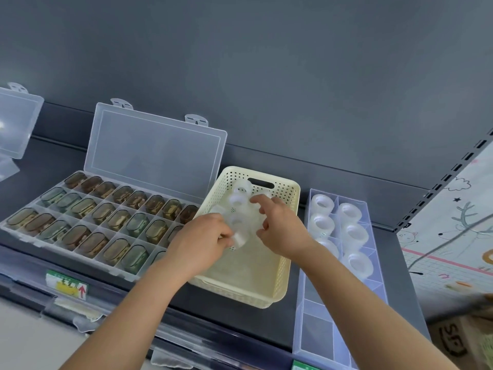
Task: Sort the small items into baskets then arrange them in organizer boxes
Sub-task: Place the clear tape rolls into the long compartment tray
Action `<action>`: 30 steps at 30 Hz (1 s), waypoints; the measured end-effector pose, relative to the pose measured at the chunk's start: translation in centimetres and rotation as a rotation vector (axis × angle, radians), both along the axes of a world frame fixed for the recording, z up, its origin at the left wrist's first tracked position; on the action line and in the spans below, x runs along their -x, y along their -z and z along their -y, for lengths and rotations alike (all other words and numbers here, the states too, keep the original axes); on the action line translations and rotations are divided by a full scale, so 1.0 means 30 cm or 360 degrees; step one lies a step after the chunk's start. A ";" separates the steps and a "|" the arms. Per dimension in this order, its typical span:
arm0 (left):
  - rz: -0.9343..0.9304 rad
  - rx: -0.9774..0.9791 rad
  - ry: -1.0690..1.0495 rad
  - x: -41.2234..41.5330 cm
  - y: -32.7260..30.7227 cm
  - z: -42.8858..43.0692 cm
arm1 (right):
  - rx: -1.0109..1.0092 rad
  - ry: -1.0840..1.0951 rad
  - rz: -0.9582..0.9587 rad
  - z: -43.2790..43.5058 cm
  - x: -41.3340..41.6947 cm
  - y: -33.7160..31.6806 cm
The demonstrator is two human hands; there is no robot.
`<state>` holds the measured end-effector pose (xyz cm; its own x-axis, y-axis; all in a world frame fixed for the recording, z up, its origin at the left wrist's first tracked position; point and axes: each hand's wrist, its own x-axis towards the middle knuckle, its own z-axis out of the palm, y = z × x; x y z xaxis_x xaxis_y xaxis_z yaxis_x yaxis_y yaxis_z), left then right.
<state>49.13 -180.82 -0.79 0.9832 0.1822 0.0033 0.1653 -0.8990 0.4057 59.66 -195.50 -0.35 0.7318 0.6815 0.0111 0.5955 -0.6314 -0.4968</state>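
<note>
I see a dark grey shelf (240,321) carrying four things in a row. At the far left is a clear box (16,124), lid up, cut off by the frame edge. Next comes a clear organizer box (157,158), lid raised. A cream basket (282,273) sits angled against its right end. Just right of the basket lies a clear divider box (317,332), running front to back. A label strip (66,285) lines the front edge

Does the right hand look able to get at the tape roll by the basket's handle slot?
Probably yes. The right hand hovers over the open-topped basket, its fingers just short of that clear tape roll, and nothing covers the roll.
</note>
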 end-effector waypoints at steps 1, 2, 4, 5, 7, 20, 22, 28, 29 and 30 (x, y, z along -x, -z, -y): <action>0.0039 0.0028 -0.0008 -0.001 -0.006 0.004 | -0.0105 0.0003 -0.0035 0.013 0.008 -0.013; 0.0086 0.0056 -0.0013 -0.003 -0.014 0.011 | -0.0200 0.0013 -0.0058 0.027 0.014 -0.028; 0.0196 0.0108 -0.0011 -0.011 -0.027 0.028 | -0.0372 0.0037 -0.0072 0.059 0.028 -0.059; 0.0255 0.0123 -0.0006 -0.017 -0.033 0.039 | -0.0444 0.0046 -0.0076 0.077 0.033 -0.075; 0.0346 0.0133 0.0022 -0.033 -0.042 0.067 | -0.0564 0.0075 -0.0120 0.120 0.040 -0.105; 0.0259 -0.0256 0.0732 -0.115 -0.134 0.364 | -0.0396 0.0308 -0.0166 0.526 0.084 -0.178; 0.0173 -0.0375 0.0870 -0.115 -0.128 0.401 | -0.0297 0.0288 -0.0177 0.568 0.099 -0.167; -0.0091 -0.0676 0.1008 -0.125 -0.041 0.452 | 0.0094 0.0179 -0.0177 0.598 0.138 -0.078; -0.0099 -0.0704 0.1009 -0.129 -0.025 0.452 | 0.0113 0.0177 -0.0172 0.595 0.143 -0.059; -0.0093 -0.0722 0.1015 -0.132 -0.011 0.452 | 0.0122 0.0182 -0.0165 0.594 0.147 -0.042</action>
<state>53.08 -194.38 -0.47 0.8984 -0.4244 -0.1127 -0.4288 -0.9032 -0.0173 55.25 -213.31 0.92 0.7990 0.5898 -0.1175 0.4658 -0.7305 -0.4994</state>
